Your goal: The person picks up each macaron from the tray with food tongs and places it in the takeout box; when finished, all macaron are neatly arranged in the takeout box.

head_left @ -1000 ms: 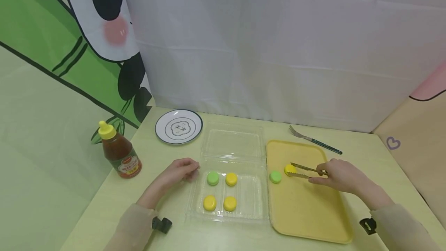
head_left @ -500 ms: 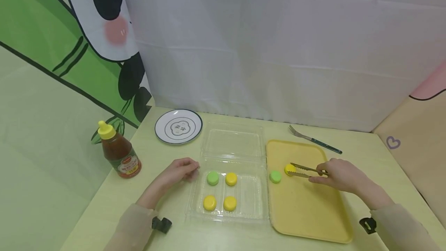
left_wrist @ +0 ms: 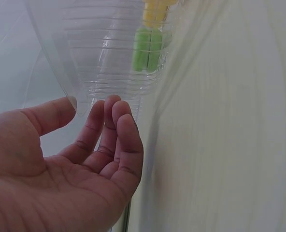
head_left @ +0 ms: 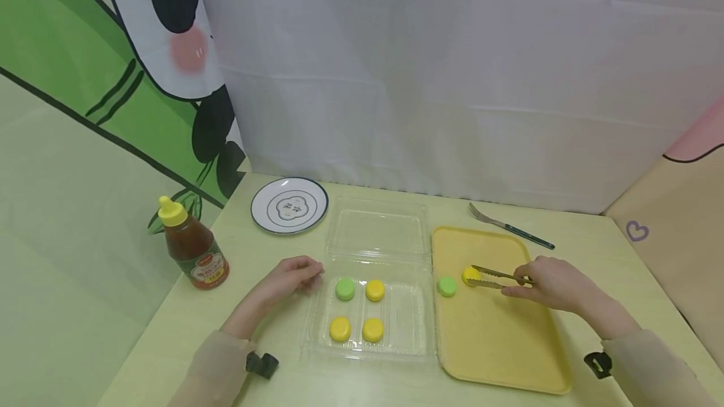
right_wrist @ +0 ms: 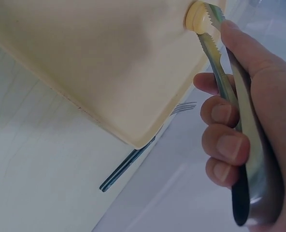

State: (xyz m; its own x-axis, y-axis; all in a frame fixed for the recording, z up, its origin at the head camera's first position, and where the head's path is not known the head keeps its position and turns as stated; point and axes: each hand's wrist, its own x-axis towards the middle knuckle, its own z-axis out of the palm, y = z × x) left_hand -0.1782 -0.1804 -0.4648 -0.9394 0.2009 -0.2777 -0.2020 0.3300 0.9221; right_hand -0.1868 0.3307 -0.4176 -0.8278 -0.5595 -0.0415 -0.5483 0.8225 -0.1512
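Note:
My right hand (head_left: 551, 282) grips metal tongs (right_wrist: 249, 130) with serrated ends. Those ends stand on either side of a yellow macaron (head_left: 471, 276) on the yellow tray (head_left: 503, 344); in the right wrist view they touch it. Just left of it on the tray lies a green macaron (head_left: 447, 286). A clear hinged plastic box (head_left: 410, 313) lies unfolded left of the tray. In its near half are a green macaron (head_left: 345, 289) and several yellow macarons (head_left: 373, 330). My left hand (head_left: 295, 274) holds the box's left rim between thumb and curled fingers.
A sauce bottle with a yellow cap (head_left: 198, 250) stands at the table's left edge. Behind the left hand is a white plate (head_left: 266, 206) with a blue rim. A fork (head_left: 511, 227) lies behind the tray, near the cloth backdrop (head_left: 481, 80).

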